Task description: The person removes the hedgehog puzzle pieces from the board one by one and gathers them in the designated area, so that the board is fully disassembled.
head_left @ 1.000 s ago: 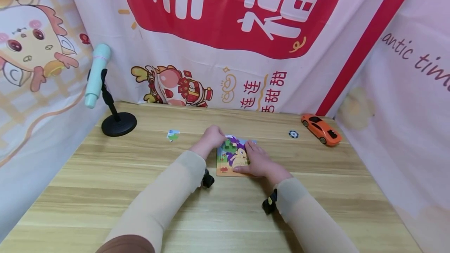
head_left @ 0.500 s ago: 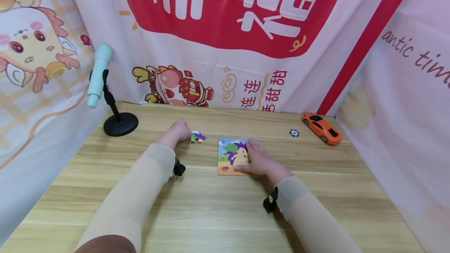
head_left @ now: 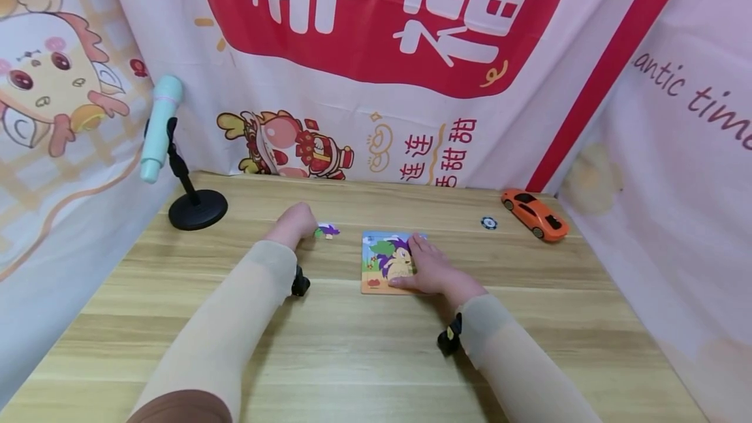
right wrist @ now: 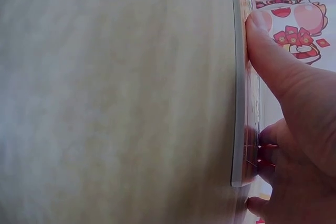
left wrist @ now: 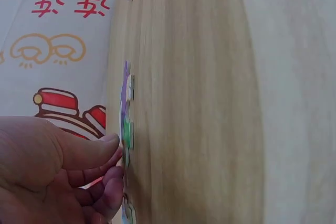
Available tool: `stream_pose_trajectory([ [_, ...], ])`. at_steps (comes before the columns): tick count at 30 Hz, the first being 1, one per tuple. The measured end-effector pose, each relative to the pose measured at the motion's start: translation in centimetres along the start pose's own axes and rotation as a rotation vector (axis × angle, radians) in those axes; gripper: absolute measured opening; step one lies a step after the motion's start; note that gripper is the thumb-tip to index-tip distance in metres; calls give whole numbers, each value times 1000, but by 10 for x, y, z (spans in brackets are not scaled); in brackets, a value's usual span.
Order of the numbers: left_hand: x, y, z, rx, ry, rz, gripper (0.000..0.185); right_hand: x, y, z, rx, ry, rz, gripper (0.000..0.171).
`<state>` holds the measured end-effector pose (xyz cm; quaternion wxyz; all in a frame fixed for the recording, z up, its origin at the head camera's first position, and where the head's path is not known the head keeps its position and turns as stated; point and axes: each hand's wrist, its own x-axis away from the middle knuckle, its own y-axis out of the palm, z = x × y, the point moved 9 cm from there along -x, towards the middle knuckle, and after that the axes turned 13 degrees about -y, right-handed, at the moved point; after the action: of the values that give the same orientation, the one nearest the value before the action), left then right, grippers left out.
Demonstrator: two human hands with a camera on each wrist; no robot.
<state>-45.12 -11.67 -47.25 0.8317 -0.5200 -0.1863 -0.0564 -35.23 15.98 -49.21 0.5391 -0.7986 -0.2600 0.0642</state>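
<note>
A square puzzle board (head_left: 376,265) with a purple-spined animal picture lies flat at mid-table. My right hand (head_left: 429,265) rests on its right half, fingers straight; in the right wrist view the thumb (right wrist: 268,51) lies along the board (right wrist: 239,103). Left of the board, my left hand (head_left: 296,219) pinches the near edge of a purple-and-green puzzle piece (head_left: 326,232) lying on the wood. In the left wrist view the thumb (left wrist: 105,142) and a fingertip meet that piece (left wrist: 127,114). A second loose piece (left wrist: 128,213) peeks out below the fingers.
A black round-based stand (head_left: 196,209) holding a mint-green cylinder (head_left: 160,126) stands at the back left. An orange toy car (head_left: 534,214) and a small blue-and-white chip (head_left: 489,222) sit at the back right. Printed cloth (head_left: 376,51) walls the table (head_left: 364,358) on three sides.
My left hand lifted the purple-and-green piece off the board and carried it left onto the table a second ago; since half a second ago it has barely moved. The right hand stayed on the board.
</note>
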Motion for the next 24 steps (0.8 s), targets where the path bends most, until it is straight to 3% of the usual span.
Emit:
stream_pose_trajectory([
  [4,5,0,17,-81,21,63,18,0,-1,-1,7,3,-1,116],
  [8,19,8,50,-81,87,100,11,0,-1,-1,22,5,-4,116],
  [13,44,36,93,19,201,22,19,1,-1,-1,22,8,-5,116],
  [17,59,58,123,39,290,-50,21,0,-1,-1,17,4,-5,115],
  [24,69,85,157,-24,377,-34,11,-2,-1,-3,37,-43,3,112],
])
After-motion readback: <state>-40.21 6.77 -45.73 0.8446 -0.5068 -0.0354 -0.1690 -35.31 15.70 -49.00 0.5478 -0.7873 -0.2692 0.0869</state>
